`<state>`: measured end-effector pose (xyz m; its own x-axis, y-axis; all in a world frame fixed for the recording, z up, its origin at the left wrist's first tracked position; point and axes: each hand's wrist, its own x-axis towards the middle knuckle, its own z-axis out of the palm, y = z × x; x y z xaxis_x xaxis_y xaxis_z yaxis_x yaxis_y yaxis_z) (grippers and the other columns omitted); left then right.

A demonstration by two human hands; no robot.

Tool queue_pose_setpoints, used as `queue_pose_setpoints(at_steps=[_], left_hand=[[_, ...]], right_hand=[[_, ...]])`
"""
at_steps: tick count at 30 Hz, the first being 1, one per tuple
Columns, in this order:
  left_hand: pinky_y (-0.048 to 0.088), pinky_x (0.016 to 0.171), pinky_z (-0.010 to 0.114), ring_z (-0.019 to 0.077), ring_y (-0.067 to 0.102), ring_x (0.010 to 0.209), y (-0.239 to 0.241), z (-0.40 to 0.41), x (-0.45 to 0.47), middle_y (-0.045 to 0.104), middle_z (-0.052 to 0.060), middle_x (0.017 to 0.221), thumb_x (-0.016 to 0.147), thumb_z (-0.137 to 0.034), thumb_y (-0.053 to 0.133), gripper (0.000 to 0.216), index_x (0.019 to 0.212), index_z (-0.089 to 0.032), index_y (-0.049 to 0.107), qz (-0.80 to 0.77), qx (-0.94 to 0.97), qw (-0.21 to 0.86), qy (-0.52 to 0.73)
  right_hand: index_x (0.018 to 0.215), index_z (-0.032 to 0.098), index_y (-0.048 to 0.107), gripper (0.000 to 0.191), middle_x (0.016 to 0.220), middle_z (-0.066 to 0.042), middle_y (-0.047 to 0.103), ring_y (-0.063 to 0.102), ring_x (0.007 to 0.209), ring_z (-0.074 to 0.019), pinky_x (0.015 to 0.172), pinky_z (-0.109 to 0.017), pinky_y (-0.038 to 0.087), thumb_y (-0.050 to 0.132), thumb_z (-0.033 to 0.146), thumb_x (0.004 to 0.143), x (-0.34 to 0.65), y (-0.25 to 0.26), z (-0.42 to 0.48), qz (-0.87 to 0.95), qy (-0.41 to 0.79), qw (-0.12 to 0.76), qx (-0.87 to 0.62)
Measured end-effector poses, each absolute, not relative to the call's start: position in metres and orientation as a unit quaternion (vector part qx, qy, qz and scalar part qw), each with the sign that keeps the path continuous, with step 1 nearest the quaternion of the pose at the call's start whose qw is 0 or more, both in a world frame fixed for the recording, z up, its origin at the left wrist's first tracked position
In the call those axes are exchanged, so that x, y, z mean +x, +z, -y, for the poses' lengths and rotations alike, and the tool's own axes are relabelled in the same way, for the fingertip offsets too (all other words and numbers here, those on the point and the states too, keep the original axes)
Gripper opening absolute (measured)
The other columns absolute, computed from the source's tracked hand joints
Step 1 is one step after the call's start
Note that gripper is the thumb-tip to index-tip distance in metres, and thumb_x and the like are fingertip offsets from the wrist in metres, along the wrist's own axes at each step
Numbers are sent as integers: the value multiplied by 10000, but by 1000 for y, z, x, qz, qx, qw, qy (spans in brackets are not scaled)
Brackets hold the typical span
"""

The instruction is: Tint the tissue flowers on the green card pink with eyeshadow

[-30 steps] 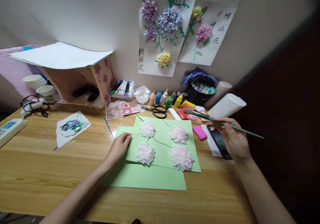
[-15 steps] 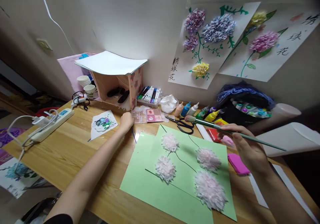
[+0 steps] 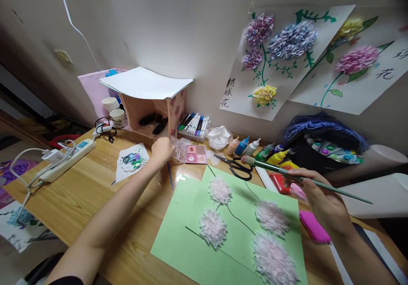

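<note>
My left hand (image 3: 162, 150) reaches to the back of the wooden table (image 3: 83, 191) and grips the left end of a clear pink make-up palette (image 3: 190, 153), whose lid stands lifted. My right hand (image 3: 323, 200) pinches a long green brush (image 3: 296, 178), its soft tip pointing left over the black scissors (image 3: 237, 167). Between my arms lie green paper sheets (image 3: 188, 242) bearing several fluffy pale pink paper flowers (image 3: 213, 228) with thin black stems.
A white power strip (image 3: 65, 159) with cables lies at the left edge. A paint-smeared paper (image 3: 132, 161), marker set (image 3: 194, 125), small paint bottles (image 3: 244, 147), pink shelf box (image 3: 149, 115) topped with white sheets, paper cups (image 3: 114, 111) and a pink block (image 3: 314, 227) crowd the table.
My left hand left the green paper, reached back to the palette and took hold of it; its lid is now raised. The view swung left and closer. The brush hand stayed roughly in place.
</note>
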<state>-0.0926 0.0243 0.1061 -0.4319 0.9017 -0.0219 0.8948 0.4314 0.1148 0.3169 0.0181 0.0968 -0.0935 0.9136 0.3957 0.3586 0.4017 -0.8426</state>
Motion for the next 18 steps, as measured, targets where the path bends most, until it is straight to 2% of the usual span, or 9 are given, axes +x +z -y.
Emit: queue_pose_setpoints(at_steps=[3, 6, 12, 18], left_hand=[[488, 747, 337, 310, 640, 957, 117, -31, -65, 656, 208, 1000, 824, -209, 449, 301, 1004, -50, 630, -841, 538, 17, 51], [485, 746, 315, 278, 641, 947, 118, -42, -32, 636, 195, 1022, 833, -172, 444, 278, 1026, -46, 599, -826, 560, 12, 62], [473, 722, 305, 255, 612, 954, 87, -55, 13, 600, 162, 1021, 859, -219, 468, 254, 1054, -74, 546, -791, 607, 19, 80], [429, 823, 319, 266, 539, 1033, 60, -50, 15, 553, 160, 1070, 855, -294, 520, 278, 1039, -86, 533, -758, 647, 2, 89]], right_hand=[[957, 292, 662, 232, 951, -61, 645, 654, 801, -192, 663, -296, 550, 525, 455, 866, 315, 91, -21, 677, 368, 454, -447], [975, 271, 655, 244, 948, -53, 638, 633, 825, -190, 686, -294, 533, 532, 450, 865, 311, 90, -25, 693, 368, 441, -435], [975, 272, 656, 221, 1003, -60, 621, 622, 889, -183, 734, -271, 512, 506, 412, 893, 308, 90, -25, 692, 364, 455, -426], [974, 293, 660, 201, 989, -52, 620, 623, 869, -178, 710, -263, 517, 521, 409, 885, 317, 90, -20, 678, 372, 463, -434]])
